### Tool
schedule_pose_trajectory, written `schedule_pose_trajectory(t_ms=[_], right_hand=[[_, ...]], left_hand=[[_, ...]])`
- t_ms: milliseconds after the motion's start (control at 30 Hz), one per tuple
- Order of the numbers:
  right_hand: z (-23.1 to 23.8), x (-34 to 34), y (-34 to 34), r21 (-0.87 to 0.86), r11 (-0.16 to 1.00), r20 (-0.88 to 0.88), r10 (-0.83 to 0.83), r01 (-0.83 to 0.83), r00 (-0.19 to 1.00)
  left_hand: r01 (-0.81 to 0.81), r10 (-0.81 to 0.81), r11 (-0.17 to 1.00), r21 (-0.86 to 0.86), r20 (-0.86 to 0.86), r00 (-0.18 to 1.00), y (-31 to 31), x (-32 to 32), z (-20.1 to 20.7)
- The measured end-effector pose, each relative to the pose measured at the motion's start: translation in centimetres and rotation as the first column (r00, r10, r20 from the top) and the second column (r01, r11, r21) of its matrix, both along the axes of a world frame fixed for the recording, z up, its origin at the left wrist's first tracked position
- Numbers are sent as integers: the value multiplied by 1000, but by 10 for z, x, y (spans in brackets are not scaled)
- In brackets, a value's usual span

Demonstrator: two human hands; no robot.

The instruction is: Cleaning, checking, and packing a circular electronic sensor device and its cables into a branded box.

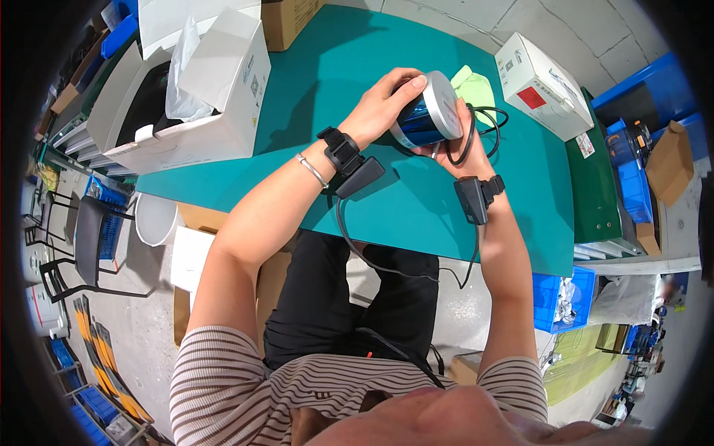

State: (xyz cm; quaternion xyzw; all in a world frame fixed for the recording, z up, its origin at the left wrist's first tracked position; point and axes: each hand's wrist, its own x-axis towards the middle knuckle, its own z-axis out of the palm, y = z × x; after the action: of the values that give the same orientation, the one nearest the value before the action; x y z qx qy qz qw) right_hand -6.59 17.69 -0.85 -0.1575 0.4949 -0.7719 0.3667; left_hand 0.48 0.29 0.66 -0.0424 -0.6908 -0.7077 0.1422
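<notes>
Between my two hands is a cylindrical sensor (444,108) with a silver cap and a glossy dark blue band, tilted over the green table (312,89). My left hand (385,104) grips it from the left, thumb near the rim of the cap. My right hand (462,147) supports its lower right side, with the fingers partly hidden under it. A black cable (497,126) loops beside my right hand and over its fingers. Just behind the sensor lies a light green cloth (476,88). Each wrist wears a black strapped device, joined by a thin cable.
An open white box (186,145) with a plastic bag and dark contents stands at the left. A closed white box (543,85) sits at the back right, and a brown carton (290,22) at the back. Blue bins (628,171) are on the right; a chair (89,238) stands left.
</notes>
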Motion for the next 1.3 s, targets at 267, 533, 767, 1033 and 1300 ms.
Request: schedule_pose_trajectory(t_ms=[267, 533, 767, 1033, 1300], right_hand=[[-2, -2, 1, 12, 1000, -13, 6, -6, 1000], [0, 0, 1, 23, 1000, -29, 2, -1, 1000], [7, 6, -3, 32, 999, -49, -36, 37, 998], [9, 9, -4, 36, 998, -50, -48, 50, 998], [8, 5, -1, 31, 999, -41, -20, 21, 999]], left_hand=[[11, -12, 1000, -8, -17, 1000, -3, -3, -4], [0, -1, 1000, -22, -19, 1000, -1, 0, 0], [-4, 4, 1000, -7, 17, 1000, 0, -1, 0], [9, -9, 1000, 0, -34, 999, -4, -2, -4], [16, -15, 1000, 17, -10, 1000, -2, -3, -2]])
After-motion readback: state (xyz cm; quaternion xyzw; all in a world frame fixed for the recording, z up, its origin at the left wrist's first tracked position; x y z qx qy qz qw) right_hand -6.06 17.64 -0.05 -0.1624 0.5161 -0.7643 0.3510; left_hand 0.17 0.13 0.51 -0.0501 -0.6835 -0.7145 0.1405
